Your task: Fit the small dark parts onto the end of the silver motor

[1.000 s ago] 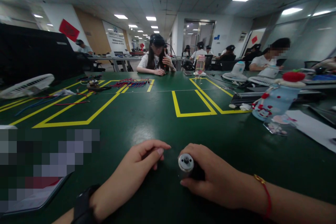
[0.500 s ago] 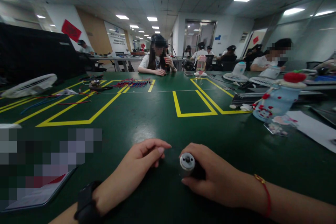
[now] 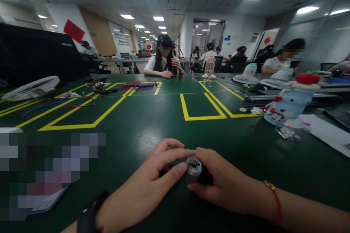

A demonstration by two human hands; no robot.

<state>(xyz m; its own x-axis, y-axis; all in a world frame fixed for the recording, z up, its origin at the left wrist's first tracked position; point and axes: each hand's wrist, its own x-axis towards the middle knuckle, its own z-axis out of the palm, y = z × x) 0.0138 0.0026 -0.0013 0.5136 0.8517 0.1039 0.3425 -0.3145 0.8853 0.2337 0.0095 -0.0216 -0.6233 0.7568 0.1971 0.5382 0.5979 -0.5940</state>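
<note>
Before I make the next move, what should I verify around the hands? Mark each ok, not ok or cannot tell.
1. Right hand grips the silver metal cylinder: ok.
2. Cylinder's round end face, with its dark central stub, shows to the camera: ok.
3. Left hand has thumb and forefinger close by the cylinder: ok; firm contact: cannot tell.
4. Cylinder's lower end seated on the table: cannot tell.
5. Light-blue bottle with red top stands apart from both hands: ok.
</note>
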